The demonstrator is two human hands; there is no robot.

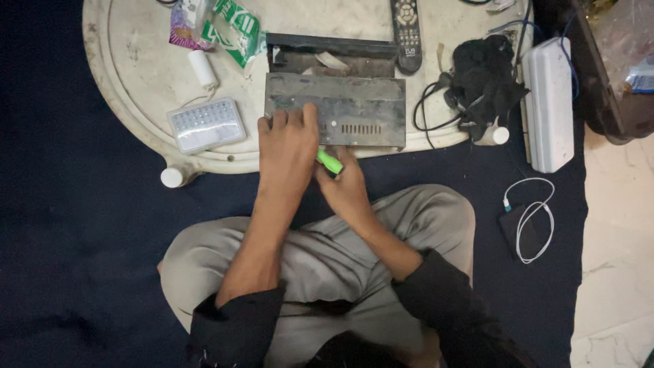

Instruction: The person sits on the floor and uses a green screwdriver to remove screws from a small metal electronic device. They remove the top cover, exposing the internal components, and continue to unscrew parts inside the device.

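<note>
Dark blue floor mat (82, 225), round white table (136, 61), left hand (287, 146) flat on metal case (354, 109), right hand (349, 187) pinching green tool (330, 162)

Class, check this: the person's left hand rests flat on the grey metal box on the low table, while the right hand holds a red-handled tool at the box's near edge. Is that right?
Not quite. The tool in the right hand has a bright green handle, not red, as the head view shows. The rest holds: the left hand rests on the grey metal box on the low table.

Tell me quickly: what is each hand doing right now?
Left hand: open, pressed flat on the grey metal box.
Right hand: closed around a green-handled tool.
</note>
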